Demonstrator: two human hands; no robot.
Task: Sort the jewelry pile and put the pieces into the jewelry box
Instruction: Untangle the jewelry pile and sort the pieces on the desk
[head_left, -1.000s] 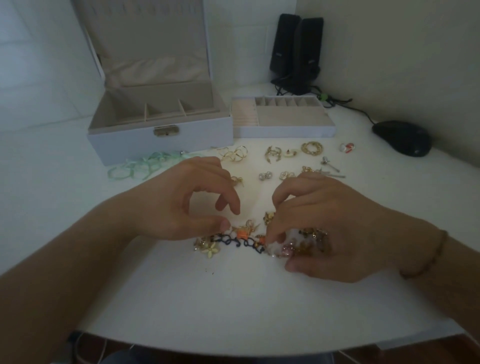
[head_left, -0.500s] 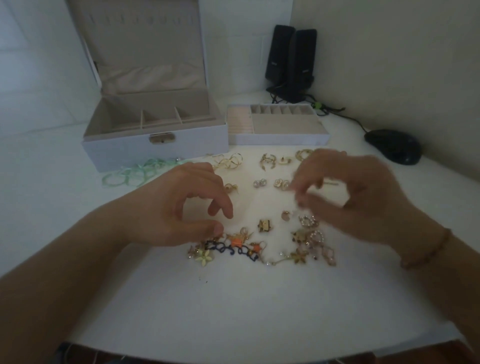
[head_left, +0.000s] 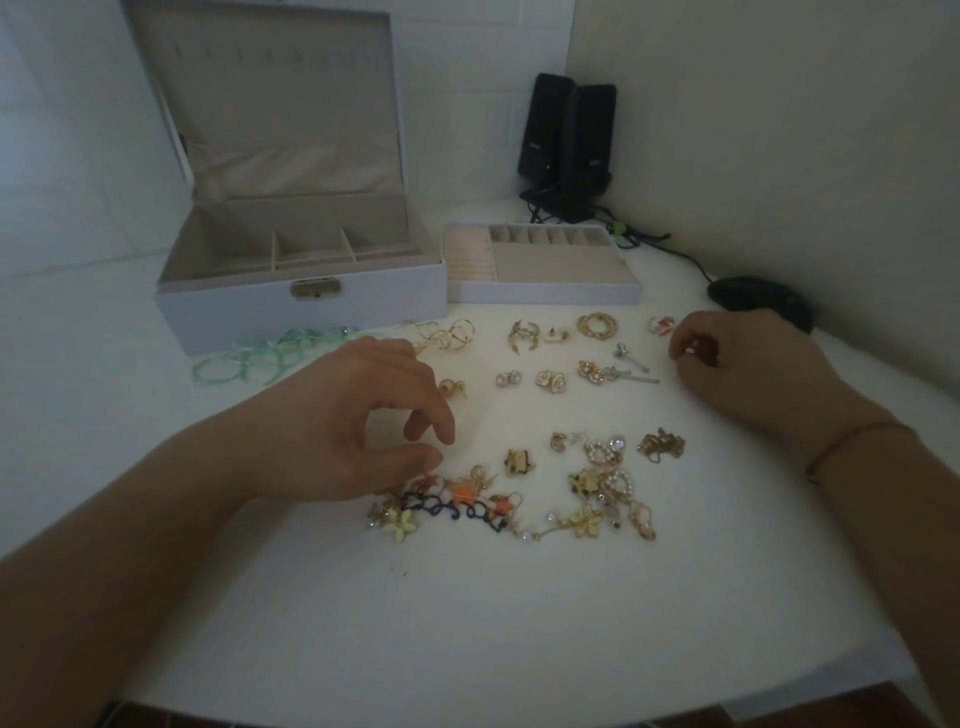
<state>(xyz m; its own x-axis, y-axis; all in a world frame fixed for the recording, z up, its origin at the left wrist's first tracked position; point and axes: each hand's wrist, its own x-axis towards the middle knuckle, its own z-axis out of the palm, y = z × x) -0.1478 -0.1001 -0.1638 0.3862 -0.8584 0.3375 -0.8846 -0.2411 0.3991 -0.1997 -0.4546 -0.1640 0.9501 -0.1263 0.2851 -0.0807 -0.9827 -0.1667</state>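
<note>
L hand (head_left: 363, 415) curled over pile (head_left: 519, 499); R hand (head_left: 737, 364) pinching

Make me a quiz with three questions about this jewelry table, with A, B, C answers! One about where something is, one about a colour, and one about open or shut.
1. Where is the loose tray?
A. right of the jewelry box
B. inside the box
C. under the mouse

2. What colour are the ribbon loops in front of the box?
A. red
B. pale green
C. black

3. How is the jewelry box lid?
A. shut
B. taken away
C. standing open

Answers:
1 A, the tray sits on the table against the box's right side.
2 B, the loops look mint green.
3 C, the lid stands up and the dividers inside show.
</note>
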